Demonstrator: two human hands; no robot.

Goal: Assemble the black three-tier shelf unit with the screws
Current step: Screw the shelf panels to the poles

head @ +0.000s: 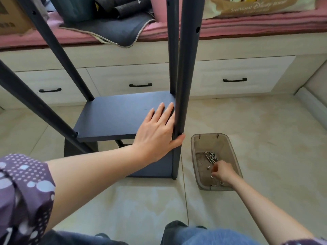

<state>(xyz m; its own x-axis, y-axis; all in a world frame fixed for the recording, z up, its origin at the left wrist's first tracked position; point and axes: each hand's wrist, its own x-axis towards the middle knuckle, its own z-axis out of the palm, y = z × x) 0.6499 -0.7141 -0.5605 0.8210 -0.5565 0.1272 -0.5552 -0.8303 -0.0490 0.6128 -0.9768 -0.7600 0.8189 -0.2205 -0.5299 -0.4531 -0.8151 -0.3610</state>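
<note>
The black shelf unit stands on the floor with a middle board (116,117) and a lower board (155,169) between four black poles. My left hand (157,131) lies flat on the middle board's near right corner, its thumb hooked round the front right pole (185,68). My right hand (222,171) reaches into a translucent brown plastic bin (194,152) on the floor to the right, fingers curled among several silver screws (210,157). Whether it holds a screw is hidden.
A white drawer bench (238,75) with black handles runs along the back, topped by a pink cushion (256,23), dark fabric and a bag. A cardboard box (10,16) sits at the top left. Beige floor tiles (265,129) spread to the right.
</note>
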